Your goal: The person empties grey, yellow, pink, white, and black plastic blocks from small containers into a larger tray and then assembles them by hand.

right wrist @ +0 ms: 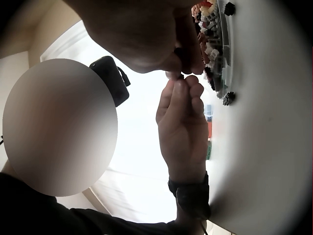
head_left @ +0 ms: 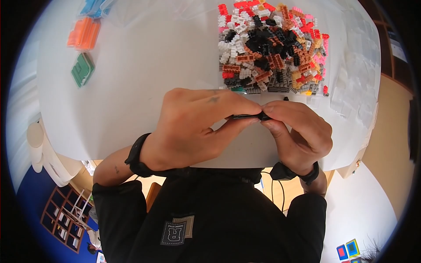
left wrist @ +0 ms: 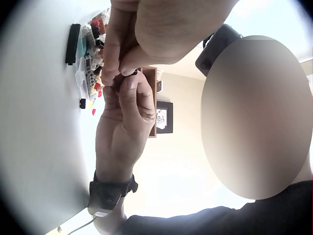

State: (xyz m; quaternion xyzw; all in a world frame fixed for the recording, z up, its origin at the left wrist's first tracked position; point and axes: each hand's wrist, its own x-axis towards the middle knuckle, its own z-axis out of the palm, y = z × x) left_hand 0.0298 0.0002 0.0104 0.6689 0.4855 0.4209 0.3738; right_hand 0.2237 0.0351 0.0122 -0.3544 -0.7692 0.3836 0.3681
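Over the front of the white table (head_left: pixel 131 122), my two hands meet fingertip to fingertip. Between thumb and fingers, my left hand (head_left: pixel 188 127) pinches a thin black brick strip (head_left: pixel 246 116). My right hand (head_left: pixel 302 131) pinches a small black piece (head_left: pixel 264 116) at the strip's right end; fingers cover most of it, and I cannot tell whether the two are joined. In the left wrist view, a long black brick (left wrist: pixel 73 44) and a small black brick (left wrist: pixel 82 103) lie on the table.
Just beyond the hands, a heap of mixed small bricks (head_left: pixel 272 48) sits in a clear tray. Far left are orange bricks (head_left: pixel 83 33), a green block (head_left: pixel 82 70) and blue pieces (head_left: pixel 94 8). Clear plastic compartments (head_left: pixel 357 74) stand at the right edge.
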